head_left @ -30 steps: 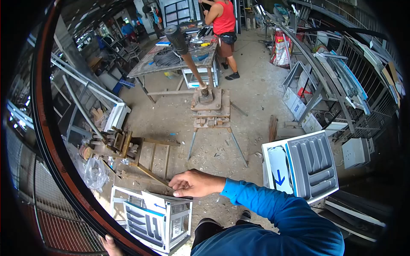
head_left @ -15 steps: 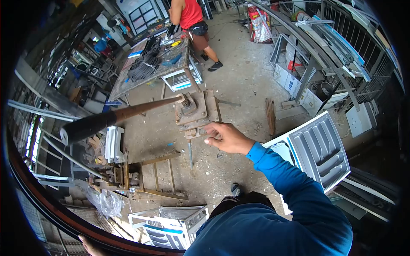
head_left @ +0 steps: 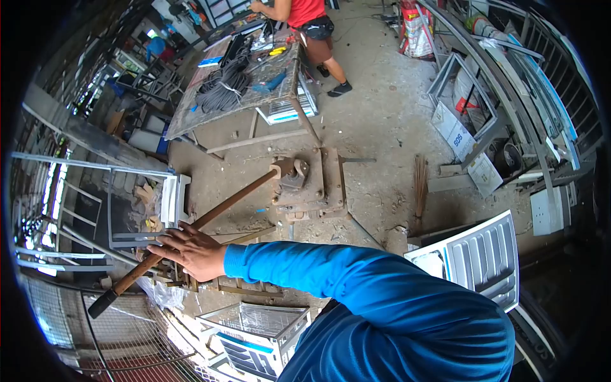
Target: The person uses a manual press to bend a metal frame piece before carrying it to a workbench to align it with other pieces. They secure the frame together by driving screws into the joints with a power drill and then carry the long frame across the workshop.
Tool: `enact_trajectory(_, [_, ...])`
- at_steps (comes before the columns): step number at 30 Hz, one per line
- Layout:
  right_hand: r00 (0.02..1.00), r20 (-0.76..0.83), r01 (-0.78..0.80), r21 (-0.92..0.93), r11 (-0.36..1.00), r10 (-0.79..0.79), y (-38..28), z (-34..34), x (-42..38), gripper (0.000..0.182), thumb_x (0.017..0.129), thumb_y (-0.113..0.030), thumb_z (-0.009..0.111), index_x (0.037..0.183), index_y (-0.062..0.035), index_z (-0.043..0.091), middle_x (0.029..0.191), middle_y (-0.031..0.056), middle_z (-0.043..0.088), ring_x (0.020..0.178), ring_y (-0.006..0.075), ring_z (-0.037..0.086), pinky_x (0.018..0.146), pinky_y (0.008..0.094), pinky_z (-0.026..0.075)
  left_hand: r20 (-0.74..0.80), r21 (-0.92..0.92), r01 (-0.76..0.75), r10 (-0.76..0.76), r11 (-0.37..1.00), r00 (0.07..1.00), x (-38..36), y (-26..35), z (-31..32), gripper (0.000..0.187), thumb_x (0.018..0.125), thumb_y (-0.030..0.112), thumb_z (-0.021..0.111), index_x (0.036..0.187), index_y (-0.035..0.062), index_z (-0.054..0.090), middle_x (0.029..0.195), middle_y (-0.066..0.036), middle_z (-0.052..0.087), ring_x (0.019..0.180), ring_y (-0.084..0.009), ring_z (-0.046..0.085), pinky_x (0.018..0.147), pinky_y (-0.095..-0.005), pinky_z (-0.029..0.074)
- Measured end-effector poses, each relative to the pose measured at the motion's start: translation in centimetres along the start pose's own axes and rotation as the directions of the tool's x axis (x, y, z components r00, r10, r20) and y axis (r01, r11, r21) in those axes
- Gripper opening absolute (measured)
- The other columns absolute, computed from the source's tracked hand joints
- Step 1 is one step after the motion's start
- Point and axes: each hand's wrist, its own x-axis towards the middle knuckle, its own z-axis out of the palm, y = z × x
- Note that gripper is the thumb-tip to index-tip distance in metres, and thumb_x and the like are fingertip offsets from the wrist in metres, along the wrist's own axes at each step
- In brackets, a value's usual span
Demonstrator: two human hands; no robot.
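Observation:
My right hand reaches across to the left in a blue sleeve. It lies over a long rusty lever, palm down, with the fingers bent over the bar. The lever's black grip end sticks out beyond the hand, toward the lower left. At its other end the lever joins a rusty metal bench machine with bolted plates, standing on thin legs. The hand hides part of the bar and the thumb side is hard to make out. My left hand is out of view.
Behind the machine, a worktable carries a coil of black cable and tools. A person in a red top stands beside it. A grey cutlery tray panel leans at right; a metal-framed rack stands below.
My right hand has moved from beside the machine leftward onto the lever. The lever has swung lower, away from the camera. My left hand and the dark curved bar have left the view.

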Motion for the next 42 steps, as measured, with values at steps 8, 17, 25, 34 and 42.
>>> enact_trajectory(8, [0.999, 0.029, -0.039, 0.068, 0.997, 0.038, 8.1, 4.3, 9.1, 0.107, 0.062, -0.024, 0.074, 0.152, -0.0065, 0.021, 0.142, 0.0155, 0.040, 0.128, 0.0309, 0.041, 0.103, 0.0414, 0.032, -0.069, -0.025, 0.092, -0.093, 0.995, 0.993, 2.3, -1.0, 2.8, 0.088, 0.076, 0.057, 0.072, 0.134, -0.0028, 0.045, 0.116, -0.017, 0.061, 0.102, -0.0291, 0.060, 0.087, -0.0378, 0.048])
enact_trajectory(17, [0.981, 0.177, 0.055, 0.174, 0.983, -0.086, 12.6, 3.7, 9.7, 0.101, 0.071, -0.015, 0.067, 0.152, 0.0003, 0.008, 0.151, 0.0237, 0.025, 0.137, 0.0350, 0.031, 0.116, 0.0384, 0.027, 0.053, -0.108, 0.084, -0.079, 0.991, 0.995, 9.0, -3.7, 7.4, 0.091, 0.074, 0.060, 0.072, 0.134, -0.0031, 0.045, 0.115, -0.016, 0.061, 0.100, -0.0276, 0.060, 0.086, -0.0367, 0.049])
enact_trajectory(25, [0.973, 0.227, -0.059, 0.393, 0.918, -0.034, 16.3, -3.7, 5.4, 0.084, 0.074, -0.002, 0.061, 0.149, -0.0071, 0.024, 0.141, 0.0217, 0.034, 0.125, 0.0371, 0.045, 0.108, 0.0413, 0.038, 0.124, -0.135, 0.093, -0.076, 0.986, 0.989, 12.9, -2.3, 14.5, 0.093, 0.073, 0.062, 0.072, 0.133, -0.0033, 0.044, 0.115, -0.016, 0.061, 0.099, -0.0263, 0.061, 0.085, -0.0358, 0.049])
enact_trajectory(34, [0.991, -0.028, -0.105, 0.443, 0.890, 0.131, 28.8, -14.5, -3.3, 0.031, 0.077, -0.001, 0.060, 0.108, -0.0018, 0.057, 0.114, 0.0139, 0.050, 0.103, 0.0339, 0.056, 0.089, 0.0414, 0.048, 0.056, -0.064, 0.071, -0.067, 0.995, 0.996, 14.5, 6.6, 27.3, 0.095, 0.072, 0.065, 0.072, 0.133, -0.0036, 0.044, 0.114, -0.015, 0.060, 0.098, -0.0249, 0.061, 0.083, -0.0347, 0.049])
enact_trajectory(42, [0.936, 0.075, -0.345, 0.395, 0.851, 0.344, 46.2, -33.3, -11.0, 0.011, 0.078, -0.004, 0.056, 0.085, -0.0012, 0.063, 0.092, 0.0156, 0.065, 0.090, 0.0341, 0.062, 0.081, 0.0428, 0.050, 0.036, -0.006, 0.065, -0.065, 0.998, 0.997, 15.3, 21.1, 45.7, 0.097, 0.071, 0.067, 0.072, 0.132, -0.0039, 0.044, 0.113, -0.014, 0.060, 0.097, -0.0236, 0.061, 0.082, -0.0338, 0.050])
